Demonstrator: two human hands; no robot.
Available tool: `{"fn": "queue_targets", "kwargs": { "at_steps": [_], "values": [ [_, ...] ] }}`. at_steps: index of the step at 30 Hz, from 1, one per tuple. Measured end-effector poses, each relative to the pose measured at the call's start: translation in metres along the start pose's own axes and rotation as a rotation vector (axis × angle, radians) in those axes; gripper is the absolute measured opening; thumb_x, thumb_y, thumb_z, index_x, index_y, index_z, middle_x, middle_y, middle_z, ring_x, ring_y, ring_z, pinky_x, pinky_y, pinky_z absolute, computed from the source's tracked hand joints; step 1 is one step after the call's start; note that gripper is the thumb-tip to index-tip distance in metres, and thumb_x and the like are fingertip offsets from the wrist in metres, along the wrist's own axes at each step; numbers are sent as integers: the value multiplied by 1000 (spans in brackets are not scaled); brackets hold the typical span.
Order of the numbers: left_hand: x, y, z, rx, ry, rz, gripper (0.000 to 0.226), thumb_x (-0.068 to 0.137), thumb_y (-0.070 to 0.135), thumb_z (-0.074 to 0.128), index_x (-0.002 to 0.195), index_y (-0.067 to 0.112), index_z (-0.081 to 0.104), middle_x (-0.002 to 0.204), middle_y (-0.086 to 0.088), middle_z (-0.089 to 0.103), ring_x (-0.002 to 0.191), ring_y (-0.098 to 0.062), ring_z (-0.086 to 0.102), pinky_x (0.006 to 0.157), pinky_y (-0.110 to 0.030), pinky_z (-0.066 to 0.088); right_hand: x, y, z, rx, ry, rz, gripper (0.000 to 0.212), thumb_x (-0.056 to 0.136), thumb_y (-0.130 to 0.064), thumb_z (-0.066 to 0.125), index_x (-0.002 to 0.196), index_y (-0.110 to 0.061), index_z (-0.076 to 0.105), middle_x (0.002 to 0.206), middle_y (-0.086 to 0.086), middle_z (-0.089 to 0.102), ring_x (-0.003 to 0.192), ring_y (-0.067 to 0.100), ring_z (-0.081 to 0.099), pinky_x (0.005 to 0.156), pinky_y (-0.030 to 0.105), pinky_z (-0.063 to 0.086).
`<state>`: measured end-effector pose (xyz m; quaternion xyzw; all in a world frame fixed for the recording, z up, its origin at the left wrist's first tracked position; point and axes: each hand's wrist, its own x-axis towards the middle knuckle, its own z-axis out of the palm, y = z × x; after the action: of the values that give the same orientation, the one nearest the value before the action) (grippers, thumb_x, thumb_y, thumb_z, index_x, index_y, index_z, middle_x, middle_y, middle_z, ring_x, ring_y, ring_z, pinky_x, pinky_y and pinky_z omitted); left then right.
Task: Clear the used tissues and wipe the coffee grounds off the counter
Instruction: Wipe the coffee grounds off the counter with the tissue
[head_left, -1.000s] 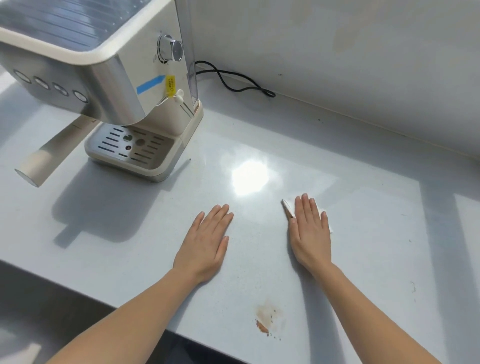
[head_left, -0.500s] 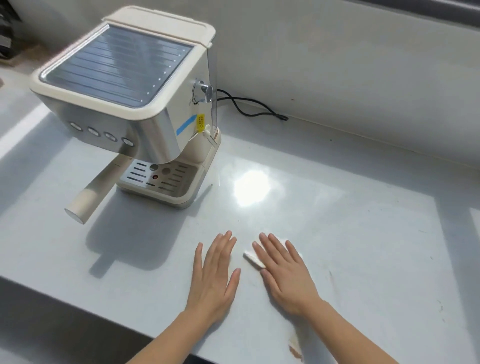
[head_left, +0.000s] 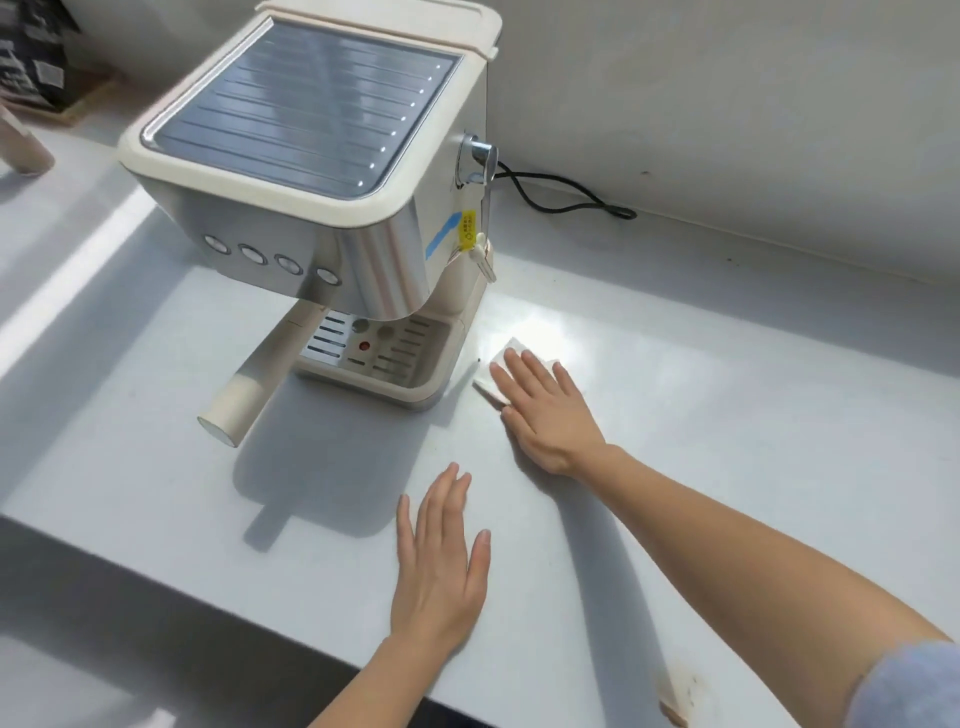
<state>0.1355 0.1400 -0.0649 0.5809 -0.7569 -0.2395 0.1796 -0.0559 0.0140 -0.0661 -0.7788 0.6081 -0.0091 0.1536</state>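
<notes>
A person is wiping the counter beside a coffee machine. The right hand is pressing flat, fingers straight and close together, on a folded white tissue just right of the machine's base. The left hand is resting spread in front of the machine. A brown stain, well in front and right of the machine, is likely calling for the next firm pass.

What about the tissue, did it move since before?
Yes. The right hand has slid the tissue toward the coffee machine, right up beside its drip tray.
</notes>
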Motion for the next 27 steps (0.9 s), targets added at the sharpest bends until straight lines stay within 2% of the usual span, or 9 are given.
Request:
{"fn": "queue_targets", "kwargs": {
  "at_steps": [4, 10, 14, 16, 18, 20, 23, 25, 27],
  "values": [
    [-1, 1, -2, -17, 38, -9, 55, 94, 35, 25, 148, 23, 17, 156, 4, 24, 143, -8, 19, 120, -36, 1, -53, -19, 5, 27, -103, -167, 55, 100, -36, 20, 151, -31, 0, 160, -6, -10, 146, 12, -15, 118, 38, -11],
    [-15, 16, 1, -195, 107, -63, 57, 95, 19, 46, 147, 17, 23, 154, -1, 29, 137, -17, 34, 115, -39, 28, -163, -29, 11, 93, -281, -378, 52, 101, -28, 25, 151, -32, 10, 160, -8, -4, 146, 10, -13, 117, 35, -13],
    [-49, 49, 5, -196, 161, -3, 52, 92, 32, 38, 142, 24, 29, 147, 11, 33, 124, 4, 33, 106, -14, 26, -192, -25, -6, -60, -414, -638, 59, 95, -12, 37, 150, -29, 19, 161, -6, 5, 148, 13, -2, 118, 42, -5],
    [-67, 67, 9, -199, 151, 23, 49, 92, 36, 34, 140, 28, 31, 143, 17, 35, 123, 11, 30, 100, -8, 25, -196, -25, -17, -194, -392, -743, 67, 89, -5, 41, 148, -30, 24, 160, -8, 9, 148, 14, 1, 119, 44, -1],
    [-81, 81, 15, -210, 161, 19, 45, 93, 32, 34, 138, 29, 34, 143, 15, 39, 126, 6, 34, 99, -17, 30, -207, -23, -23, -287, -303, -799, 70, 87, -3, 43, 147, -33, 26, 160, -7, 10, 148, 15, -1, 120, 45, 1],
    [-88, 92, 20, -236, 200, -2, 43, 93, 28, 34, 136, 27, 37, 142, 11, 43, 127, 0, 38, 97, -22, 34, -225, -12, -22, -237, -206, -739, 73, 85, -4, 43, 148, -34, 21, 161, -4, 8, 148, 16, -1, 119, 41, 0],
    [-88, 104, 28, -183, 162, 62, 43, 94, 25, 36, 136, 21, 41, 143, 4, 45, 131, -9, 41, 103, -25, 35, -257, 28, -24, 102, -37, -419, 70, 83, -6, 41, 146, -34, 27, 159, -6, 15, 147, 13, 4, 119, 35, 1],
    [-84, 107, 36, -37, 22, 203, 44, 97, 21, 38, 141, 18, 40, 151, 1, 37, 139, -13, 33, 114, -29, 25, -274, 66, -24, 228, 160, -145, 59, 88, -5, 40, 143, -28, 37, 155, -4, 28, 146, 15, 17, 119, 41, 13],
    [-76, 102, 44, 130, -158, 316, 49, 101, 25, 32, 149, 22, 26, 159, 6, 15, 147, -11, 11, 120, -28, 3, -292, 111, -20, 239, 318, 152, 51, 91, -3, 44, 139, -19, 43, 152, 3, 36, 142, 22, 28, 115, 49, 21]
  ]
}}
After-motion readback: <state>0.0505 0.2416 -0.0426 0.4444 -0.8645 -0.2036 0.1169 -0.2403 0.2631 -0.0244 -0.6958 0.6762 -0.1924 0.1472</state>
